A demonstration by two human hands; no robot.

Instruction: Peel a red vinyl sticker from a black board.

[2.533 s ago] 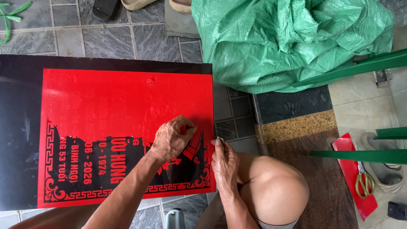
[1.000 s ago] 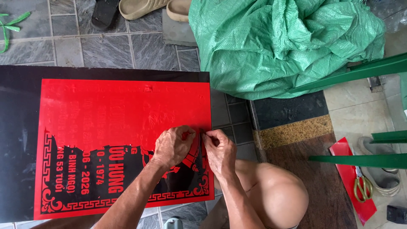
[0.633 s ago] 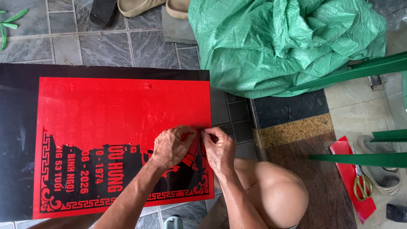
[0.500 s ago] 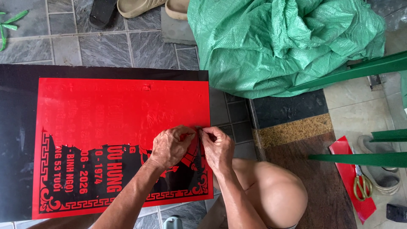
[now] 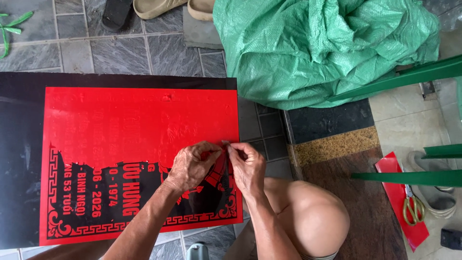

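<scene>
Red film (image 5: 139, 125) covers a black slab (image 5: 21, 159) on the floor; both hands, left hand (image 5: 192, 166) and right hand (image 5: 248, 163), meet near its right edge, apparently pinching a peeled strip (image 5: 222, 168).

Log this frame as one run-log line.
left hand: pressing red film | right hand: pinching film strip | base: black slab | nearby: scissors

Black slab (image 5: 21, 144) cut off at left
</scene>
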